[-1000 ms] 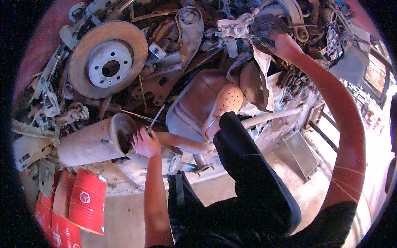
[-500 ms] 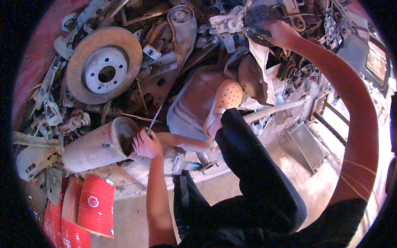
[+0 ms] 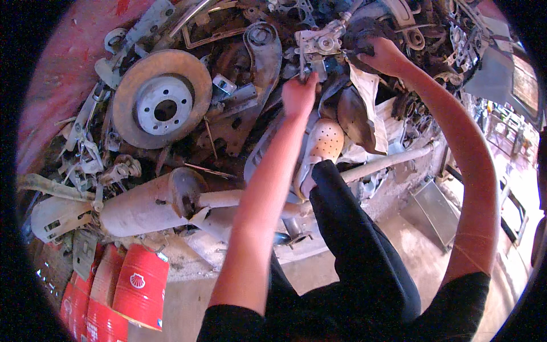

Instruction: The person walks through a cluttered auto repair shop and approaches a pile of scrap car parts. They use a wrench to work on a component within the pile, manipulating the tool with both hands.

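My left hand (image 3: pixel 299 98) is closed round the grip end of a slim tool with a straight metal shaft (image 3: pixel 302 64); its exact kind is unclear. The shaft points up at a pale cast-metal part (image 3: pixel 323 44) with a round boss. Beside that casting lies a dark round part (image 3: pixel 367 33). My right hand (image 3: pixel 386 57) has its fingers curled over the dark part's near edge, the fingertips partly hidden. Below my hands a bent metal heat shield (image 3: pixel 364 108) leans in the pile, next to my tan perforated shoe (image 3: pixel 327 139).
A rusty brake disc (image 3: pixel 196 94) lies on the scrap heap at left, with a control arm (image 3: pixel 265 51) beside it. An exhaust muffler (image 3: pixel 139 208) and a long pipe (image 3: pixel 393 161) cross the near side. Red drums (image 3: pixel 139 285) stand lower left; a flat radiator-like panel (image 3: pixel 430 214) lies right.
My left hand has moved from beside the muffler up and right to the pale casting, carrying the slim tool. My right hand stays at the dark part. The view has shifted slightly.
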Motion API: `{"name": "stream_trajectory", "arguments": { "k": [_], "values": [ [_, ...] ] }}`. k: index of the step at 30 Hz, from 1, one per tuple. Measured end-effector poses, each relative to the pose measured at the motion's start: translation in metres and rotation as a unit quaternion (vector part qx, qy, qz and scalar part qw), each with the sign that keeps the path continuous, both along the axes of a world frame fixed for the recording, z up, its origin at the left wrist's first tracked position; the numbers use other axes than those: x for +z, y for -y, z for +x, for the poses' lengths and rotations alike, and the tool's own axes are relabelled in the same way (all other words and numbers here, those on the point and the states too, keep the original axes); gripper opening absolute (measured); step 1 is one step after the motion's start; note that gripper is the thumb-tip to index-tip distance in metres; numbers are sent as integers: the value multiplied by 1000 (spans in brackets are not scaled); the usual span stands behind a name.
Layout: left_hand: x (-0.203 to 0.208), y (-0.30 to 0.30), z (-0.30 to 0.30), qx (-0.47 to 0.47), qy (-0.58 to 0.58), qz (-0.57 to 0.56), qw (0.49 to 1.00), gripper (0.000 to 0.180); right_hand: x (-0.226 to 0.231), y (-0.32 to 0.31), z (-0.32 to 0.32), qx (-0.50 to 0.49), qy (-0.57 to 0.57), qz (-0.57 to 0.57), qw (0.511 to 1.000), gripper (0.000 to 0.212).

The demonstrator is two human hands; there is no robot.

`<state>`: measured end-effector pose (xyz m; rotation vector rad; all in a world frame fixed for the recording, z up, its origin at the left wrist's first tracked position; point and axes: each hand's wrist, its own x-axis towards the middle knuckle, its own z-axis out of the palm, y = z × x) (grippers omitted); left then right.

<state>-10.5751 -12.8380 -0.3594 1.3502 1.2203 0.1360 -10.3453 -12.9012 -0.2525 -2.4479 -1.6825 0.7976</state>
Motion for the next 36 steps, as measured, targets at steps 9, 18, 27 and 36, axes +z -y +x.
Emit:
{"name": "stream_trajectory", "arguments": {
  "k": [9,18,27,36],
  "values": [
    [-47,15,74,-11,-211,7,977,51,11,1,-18,-497,-580,-21,645,24],
    [-47,23,81,45,-160,-47,985,40,10,9,-40,-540,-307,71,780,22],
    [-50,22,79,2,-165,-23,986,38,-19,28,-33,-350,-151,58,923,26],
    [-57,23,79,3,-181,-28,983,36,-2,22,-31,-268,-111,32,956,28]
  ]
}}
